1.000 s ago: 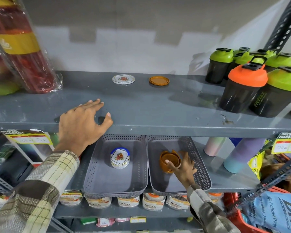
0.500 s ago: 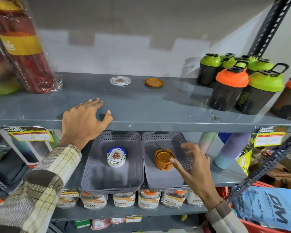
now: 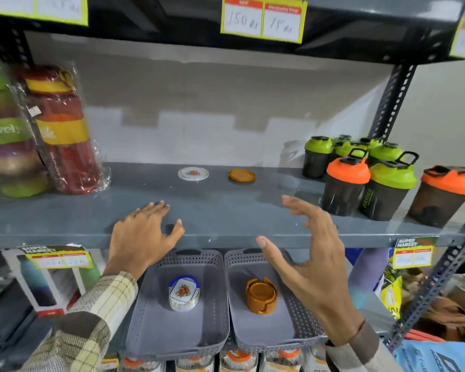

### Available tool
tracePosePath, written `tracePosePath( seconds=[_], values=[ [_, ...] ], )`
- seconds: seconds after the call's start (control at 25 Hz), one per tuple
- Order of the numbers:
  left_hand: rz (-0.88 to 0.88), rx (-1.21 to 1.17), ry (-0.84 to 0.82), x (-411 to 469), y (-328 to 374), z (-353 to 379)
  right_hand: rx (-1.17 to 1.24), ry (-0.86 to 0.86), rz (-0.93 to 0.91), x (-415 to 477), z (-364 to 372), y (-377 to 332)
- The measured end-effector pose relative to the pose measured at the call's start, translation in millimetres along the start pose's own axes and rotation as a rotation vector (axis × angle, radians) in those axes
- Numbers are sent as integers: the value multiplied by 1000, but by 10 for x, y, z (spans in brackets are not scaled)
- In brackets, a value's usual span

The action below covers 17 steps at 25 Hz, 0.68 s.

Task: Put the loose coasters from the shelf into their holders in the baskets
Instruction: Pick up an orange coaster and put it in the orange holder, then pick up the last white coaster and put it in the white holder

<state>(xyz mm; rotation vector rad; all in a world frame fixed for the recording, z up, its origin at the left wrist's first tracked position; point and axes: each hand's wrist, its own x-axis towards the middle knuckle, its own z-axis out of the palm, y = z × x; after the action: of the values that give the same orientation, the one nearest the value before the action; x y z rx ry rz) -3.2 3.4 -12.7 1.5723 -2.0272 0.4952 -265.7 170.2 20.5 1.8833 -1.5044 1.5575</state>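
Head view, from the left: tall stacks of red, yellow and green plastic containers in clear wrap (image 3: pixel 62 130) stand at the far left of the grey metal shelf (image 3: pixel 226 210). The left hand (image 3: pixel 142 234) lies palm-down on the shelf's front edge, fingers spread and holding nothing, its checked flannel sleeve (image 3: pixel 86 323) running down to the lower left. Behind it, near the back wall, lies a white round coaster with a floral print (image 3: pixel 193 173), and just to its right, apart from it, an orange round coaster (image 3: pixel 241 175). On the level below, two grey perforated plastic baskets sit side by side: the left basket (image 3: pixel 151 331) carries a white-and-blue floral coaster holder (image 3: pixel 183 292), the right basket (image 3: pixel 255 331) an orange plastic coaster holder (image 3: pixel 261 294). The right hand (image 3: pixel 314 267) hovers empty in front of the shelf edge over the right basket, fingers open and loosely curled. Green- and orange-lidded dark shaker bottles (image 3: pixel 371 178) crowd the shelf's right end.
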Motion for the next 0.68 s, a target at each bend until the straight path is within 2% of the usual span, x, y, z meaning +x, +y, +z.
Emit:
tracePosePath(
  seconds=[0.12, 0.68],
  values=[
    [-1, 1, -16, 11, -11, -21, -18, -7, -40, 291, 135, -53],
    [-3, -63, 3, 1, 12, -45, -119, -200, 62, 1144, 1169, 393]
  ],
)
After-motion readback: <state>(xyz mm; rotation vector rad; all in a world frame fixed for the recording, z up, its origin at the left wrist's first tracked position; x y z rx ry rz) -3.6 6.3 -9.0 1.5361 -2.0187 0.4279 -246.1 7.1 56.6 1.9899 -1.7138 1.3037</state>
